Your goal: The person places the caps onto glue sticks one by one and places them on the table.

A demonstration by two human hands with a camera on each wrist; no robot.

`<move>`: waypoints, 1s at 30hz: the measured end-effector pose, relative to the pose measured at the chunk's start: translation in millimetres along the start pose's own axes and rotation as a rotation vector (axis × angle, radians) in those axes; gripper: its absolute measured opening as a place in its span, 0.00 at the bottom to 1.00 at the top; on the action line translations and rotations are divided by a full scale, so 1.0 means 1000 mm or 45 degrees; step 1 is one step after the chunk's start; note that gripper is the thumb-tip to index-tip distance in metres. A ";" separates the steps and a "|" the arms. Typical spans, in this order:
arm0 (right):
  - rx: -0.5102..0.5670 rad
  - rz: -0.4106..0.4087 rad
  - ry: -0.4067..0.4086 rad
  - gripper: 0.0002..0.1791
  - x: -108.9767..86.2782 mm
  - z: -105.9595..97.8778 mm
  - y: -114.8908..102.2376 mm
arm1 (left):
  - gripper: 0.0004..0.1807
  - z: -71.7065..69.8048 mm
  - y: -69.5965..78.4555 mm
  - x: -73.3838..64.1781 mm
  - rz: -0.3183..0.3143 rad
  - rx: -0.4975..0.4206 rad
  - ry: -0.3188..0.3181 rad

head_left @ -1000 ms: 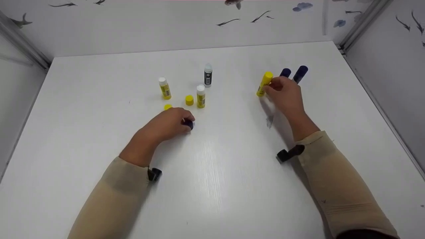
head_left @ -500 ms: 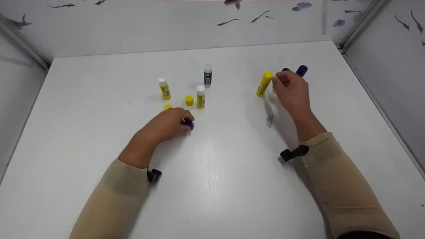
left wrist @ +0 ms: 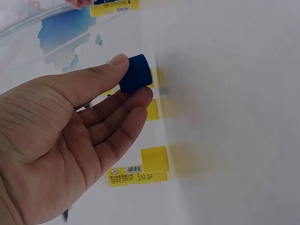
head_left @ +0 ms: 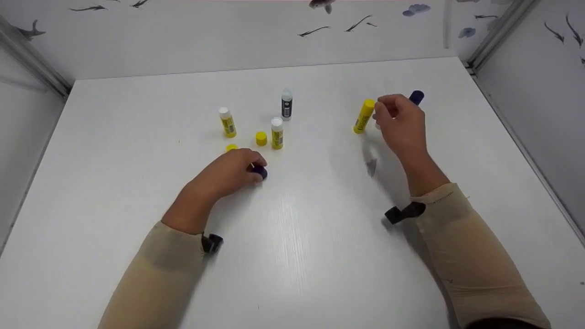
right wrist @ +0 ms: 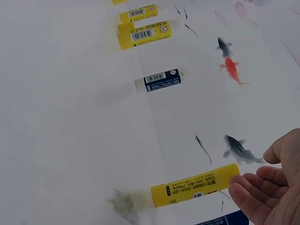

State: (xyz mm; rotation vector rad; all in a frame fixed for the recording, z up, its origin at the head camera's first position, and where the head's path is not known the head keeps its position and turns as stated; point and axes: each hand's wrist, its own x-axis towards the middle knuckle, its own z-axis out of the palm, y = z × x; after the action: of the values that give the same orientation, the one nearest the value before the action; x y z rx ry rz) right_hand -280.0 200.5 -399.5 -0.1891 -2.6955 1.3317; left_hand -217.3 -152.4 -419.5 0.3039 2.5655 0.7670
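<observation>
In the head view, my left hand (head_left: 224, 172) pinches a dark blue glue stick cap (left wrist: 136, 73) between thumb and fingertips, just above the table. My right hand (head_left: 402, 125) is beside a capped yellow glue stick (head_left: 364, 116). Its fingers are loosely bent, with nothing visible between them and the thumb; in the right wrist view the fingertips overlap the yellow stick's top. A blue glue stick (right wrist: 229, 219) shows partly below that hand and is mostly hidden in the head view. Another dark blue glue stick (head_left: 416, 97) stands behind the hand.
Two yellow glue sticks with white tops, one at left (head_left: 227, 122) and another nearer the middle (head_left: 277, 133), stand by a loose yellow cap (head_left: 261, 138). A second yellow cap (head_left: 231, 147) is partly behind my left hand. A white-and-navy glue stick (head_left: 286, 105) stands farther back.
My right hand has left the yellow glue stick and shifted slightly right, now covering one blue stick. The yellow stick stays upright. My left hand keeps the blue cap, almost unmoved.
</observation>
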 end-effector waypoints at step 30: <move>0.063 -0.186 -0.187 0.23 0.001 0.047 -0.028 | 0.20 -0.008 0.000 -0.010 0.023 -0.027 0.024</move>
State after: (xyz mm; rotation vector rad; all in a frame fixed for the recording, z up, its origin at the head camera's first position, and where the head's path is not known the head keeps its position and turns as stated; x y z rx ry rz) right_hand -290.7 147.0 -405.3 0.1134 -2.7282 1.4179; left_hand -212.4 -160.0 -410.0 0.3148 2.5737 0.8069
